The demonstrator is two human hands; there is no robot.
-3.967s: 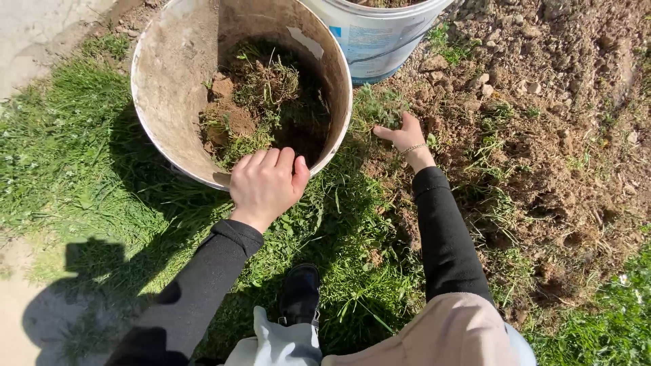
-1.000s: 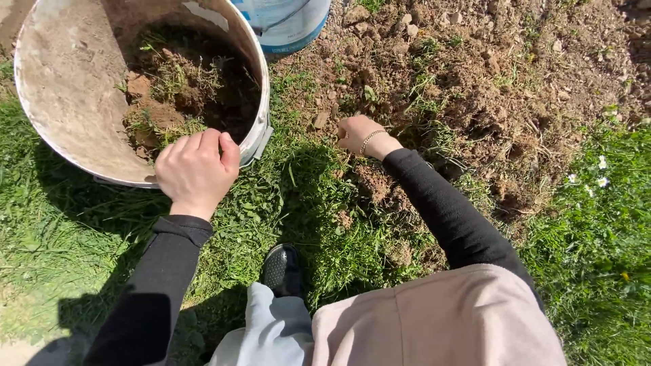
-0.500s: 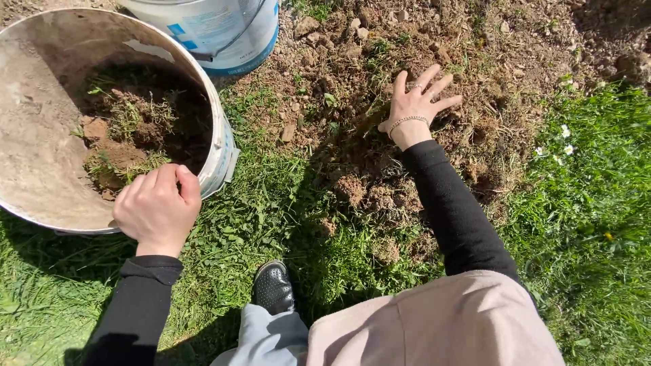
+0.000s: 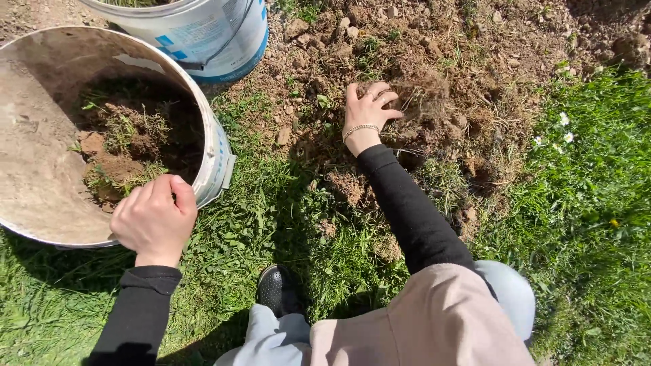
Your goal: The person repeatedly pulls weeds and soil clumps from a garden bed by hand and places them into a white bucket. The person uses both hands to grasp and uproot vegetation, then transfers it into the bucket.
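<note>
My left hand grips the near rim of a dirty tilted bucket at the left. Pulled weeds and clods of soil lie inside it. My right hand, a bracelet on its wrist, reaches forward over bare dug earth. Its fingers are closed on a clump of dry grass and roots that sits in the soil. Both arms wear black sleeves.
A second bucket, white with blue markings, stands behind the tilted one. Green grass with small white flowers spreads at the right. My black shoe rests on grass below. Loose stones dot the soil.
My right hand was spread flat on the soil and has now moved left and closed on a grass clump. My left hand keeps its hold on the bucket rim.
</note>
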